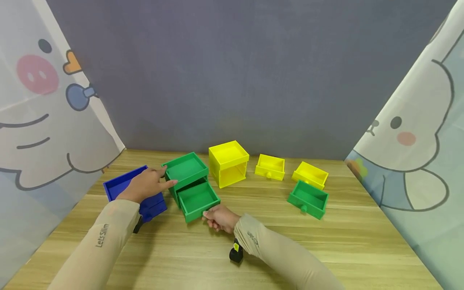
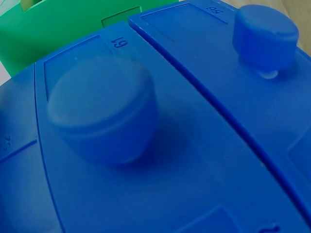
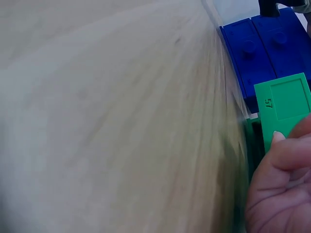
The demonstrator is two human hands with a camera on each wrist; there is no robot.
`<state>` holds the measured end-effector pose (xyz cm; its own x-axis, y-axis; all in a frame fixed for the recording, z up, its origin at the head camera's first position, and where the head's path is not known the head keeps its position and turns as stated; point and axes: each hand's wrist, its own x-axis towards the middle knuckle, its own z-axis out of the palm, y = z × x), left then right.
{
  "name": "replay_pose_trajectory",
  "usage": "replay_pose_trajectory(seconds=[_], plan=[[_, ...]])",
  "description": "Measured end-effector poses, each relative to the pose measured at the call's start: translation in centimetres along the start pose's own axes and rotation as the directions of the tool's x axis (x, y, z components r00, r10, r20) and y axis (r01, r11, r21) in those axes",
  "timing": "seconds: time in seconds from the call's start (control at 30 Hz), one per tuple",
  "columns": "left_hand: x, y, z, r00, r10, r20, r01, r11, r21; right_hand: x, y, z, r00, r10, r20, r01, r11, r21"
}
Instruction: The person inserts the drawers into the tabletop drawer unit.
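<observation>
A green cabinet (image 1: 186, 168) with a shallow tray top stands at centre left. Its lower green drawer (image 1: 198, 199) is partly out, tilted, with a dark gap above it. My right hand (image 1: 222, 218) pinches this drawer at the middle of its front, covering the knob; the drawer front (image 3: 289, 99) shows number 57 in the right wrist view. At the cabinet's left edge, my left hand (image 1: 146, 185) rests with thumb and index finger spread. Under that hand is a blue cabinet (image 1: 156, 203), whose round knobs (image 2: 104, 114) fill the left wrist view.
A yellow cabinet (image 1: 229, 155) with an open front stands right of the green one. Farther right lie two yellow drawers, one (image 1: 270, 166) near the back and another (image 1: 311, 175) beside a loose green drawer (image 1: 308, 199). A grey wall (image 1: 232, 80) closes the back.
</observation>
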<state>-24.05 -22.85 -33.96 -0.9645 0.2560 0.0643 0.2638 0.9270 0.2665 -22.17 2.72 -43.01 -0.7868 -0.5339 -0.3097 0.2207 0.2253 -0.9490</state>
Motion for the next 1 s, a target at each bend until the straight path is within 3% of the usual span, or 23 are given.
replay_pose_trajectory(seconds=[0.67,1.0], plan=[[-0.37,-0.36,0.10,1.000,0.004,-0.005,-0.004,1.000,0.021,0.17,-0.07,-0.36,0.999,0.042,-0.004,-0.042,0.999,-0.029],[0.04,-0.69,0.40,0.999,0.041,-0.004,-0.041,0.999,-0.032,0.14,-0.34,-0.44,0.999,0.055,-0.002,-0.055,0.998,-0.019]])
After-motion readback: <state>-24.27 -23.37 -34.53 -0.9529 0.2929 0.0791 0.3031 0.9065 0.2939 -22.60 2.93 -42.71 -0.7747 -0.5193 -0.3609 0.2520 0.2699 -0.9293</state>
